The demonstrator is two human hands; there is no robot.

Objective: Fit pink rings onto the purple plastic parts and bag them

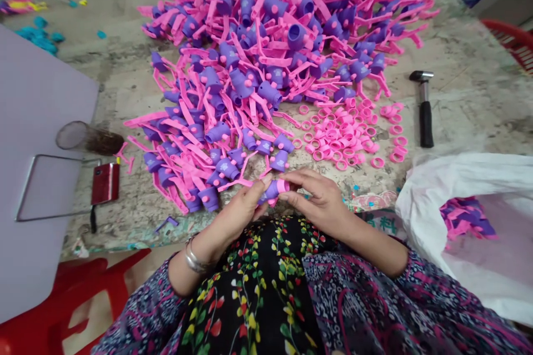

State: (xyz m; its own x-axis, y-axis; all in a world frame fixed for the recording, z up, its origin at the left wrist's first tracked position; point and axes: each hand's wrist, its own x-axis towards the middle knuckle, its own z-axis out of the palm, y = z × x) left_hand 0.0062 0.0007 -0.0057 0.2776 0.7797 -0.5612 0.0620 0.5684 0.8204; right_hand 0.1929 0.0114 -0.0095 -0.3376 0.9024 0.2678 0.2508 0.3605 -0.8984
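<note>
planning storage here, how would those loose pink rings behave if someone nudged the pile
The pink rings look thin-walled and hollow, so each is probably light. Being round, one stood on edge would likely roll. They lie loosely heaped, so a push may scatter them.

Soft, diffuse light covers the bench [462,105]; the silvery bangle [193,258] glints; wide-angle distortion stretches the edges.

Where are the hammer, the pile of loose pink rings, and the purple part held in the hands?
Hammer [425,113]: head view, upper part of its black handle.
Pile of pink rings [336,134]: head view, middle of the heap.
Purple part [271,191]: head view, its exposed side.
</note>
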